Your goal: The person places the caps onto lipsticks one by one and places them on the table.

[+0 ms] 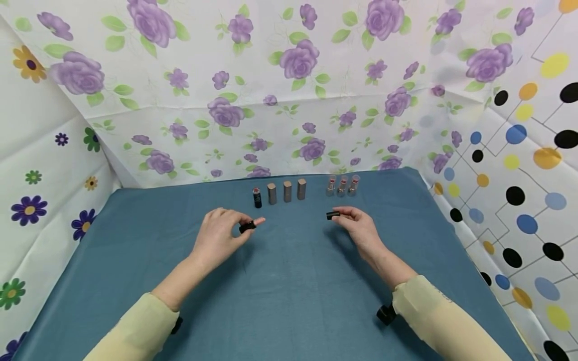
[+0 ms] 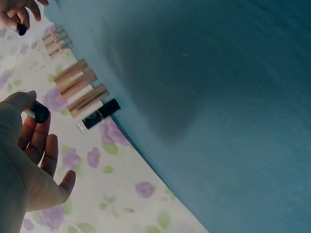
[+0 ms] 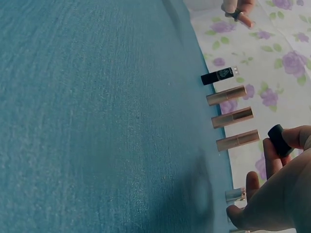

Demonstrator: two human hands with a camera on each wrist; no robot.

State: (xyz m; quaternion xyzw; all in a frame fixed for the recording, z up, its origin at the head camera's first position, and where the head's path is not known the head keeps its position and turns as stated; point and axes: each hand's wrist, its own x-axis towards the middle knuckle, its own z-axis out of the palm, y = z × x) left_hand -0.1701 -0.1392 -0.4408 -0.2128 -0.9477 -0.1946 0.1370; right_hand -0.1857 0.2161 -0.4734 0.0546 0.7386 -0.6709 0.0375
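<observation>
My left hand (image 1: 220, 231) pinches an uncapped lipstick (image 1: 248, 226) by its black base; the pinkish bullet points to the right. Across from it, my right hand (image 1: 361, 229) holds a small black lipstick cap (image 1: 333, 215) between thumb and fingers. Both hands are raised over the cloth, a gap between them. In the left wrist view the black base (image 2: 40, 112) shows end-on. The right wrist view has the dark cap (image 3: 279, 141) in the fingers. Behind the hands stands a black lipstick (image 1: 257, 198) with a reddish top, at the left end of a row.
Three rose-gold lipstick tubes (image 1: 287, 191) stand upright beside the black one. Farther right are three clear-capped lipsticks (image 1: 342, 186) with red tops. A blue cloth (image 1: 289, 291) covers the table; a floral sheet (image 1: 271, 100) rises behind, with a dotted sheet (image 1: 519, 210) at the right.
</observation>
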